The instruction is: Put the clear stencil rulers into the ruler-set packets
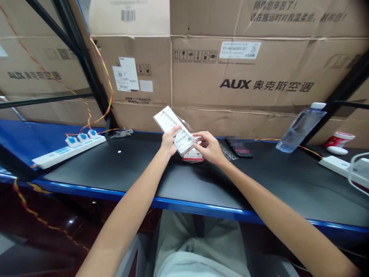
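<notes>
Two bare forearms reach up from 6 o'clock over the blue front edge of the black desk (121,169). They meet near the middle of the view.

The left hand (168,143) grips one flat white packet (170,122) in clear wrap. Its thumb lies across the packet's printed face and its fingers are behind. The right hand (210,149) pinches the same packet at its lower end, at 4 o'clock, with narrowed fingertips. The packet is held tilted just above the desk, with its far end pointing to 11 o'clock.

Directly below it, a second packet (192,157) with a red edge lies on the desk.

One dark flat item (240,147) lies just beside the right hand, at 3 o'clock from it; it is blurred.

At 9 o'clock from the hands and well apart is one white power strip (57,154) with three plugs (82,137). A second power strip (334,163) lies far out at 3 o'clock.

One clear bottle (300,129) leans at 2 o'clock. Past it are one red-and-white cup (340,138) and one white oval object (337,151).

Stacked cardboard boxes (259,77) fill the back at 12 o'clock. Twisted red-and-yellow wires (106,84) hang at 10 o'clock.
</notes>
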A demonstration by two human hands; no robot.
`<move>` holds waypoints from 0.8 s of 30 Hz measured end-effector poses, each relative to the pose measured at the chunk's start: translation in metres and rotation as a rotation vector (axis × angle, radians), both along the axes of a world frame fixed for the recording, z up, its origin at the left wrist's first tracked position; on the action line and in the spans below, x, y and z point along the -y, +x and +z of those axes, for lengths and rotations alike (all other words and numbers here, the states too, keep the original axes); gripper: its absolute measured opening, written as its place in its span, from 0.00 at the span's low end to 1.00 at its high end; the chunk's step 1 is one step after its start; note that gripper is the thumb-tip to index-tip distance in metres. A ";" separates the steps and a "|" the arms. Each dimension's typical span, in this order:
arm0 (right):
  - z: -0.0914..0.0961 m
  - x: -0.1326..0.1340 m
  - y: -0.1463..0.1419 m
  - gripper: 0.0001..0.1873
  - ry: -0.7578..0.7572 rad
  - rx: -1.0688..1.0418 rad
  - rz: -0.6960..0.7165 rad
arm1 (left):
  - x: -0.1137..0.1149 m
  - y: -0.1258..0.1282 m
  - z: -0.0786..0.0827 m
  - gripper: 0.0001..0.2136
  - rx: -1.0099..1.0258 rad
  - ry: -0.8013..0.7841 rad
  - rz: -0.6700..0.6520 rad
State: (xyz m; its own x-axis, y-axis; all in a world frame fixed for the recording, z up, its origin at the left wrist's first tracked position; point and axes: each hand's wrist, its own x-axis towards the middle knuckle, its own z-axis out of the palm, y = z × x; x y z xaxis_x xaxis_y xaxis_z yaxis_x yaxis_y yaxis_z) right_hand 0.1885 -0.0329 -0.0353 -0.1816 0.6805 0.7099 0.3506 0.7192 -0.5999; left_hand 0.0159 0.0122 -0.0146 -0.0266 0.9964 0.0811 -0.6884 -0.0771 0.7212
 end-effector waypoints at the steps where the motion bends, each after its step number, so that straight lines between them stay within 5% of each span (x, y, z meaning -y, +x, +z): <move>1: 0.001 0.002 -0.001 0.16 0.011 -0.005 0.008 | 0.000 -0.002 0.001 0.13 0.029 -0.014 -0.027; 10: 0.002 0.006 -0.003 0.21 0.055 0.022 0.035 | 0.000 -0.009 0.002 0.11 0.164 -0.004 -0.129; 16: 0.006 0.006 -0.001 0.07 0.051 0.053 0.037 | 0.001 -0.009 0.002 0.11 0.153 -0.008 -0.112; 21: 0.006 0.007 -0.001 0.25 -0.025 0.000 0.040 | -0.002 -0.009 0.002 0.10 0.159 -0.019 -0.046; 24: 0.004 0.007 -0.001 0.20 -0.103 -0.017 0.066 | -0.004 -0.009 0.002 0.09 0.129 -0.028 -0.037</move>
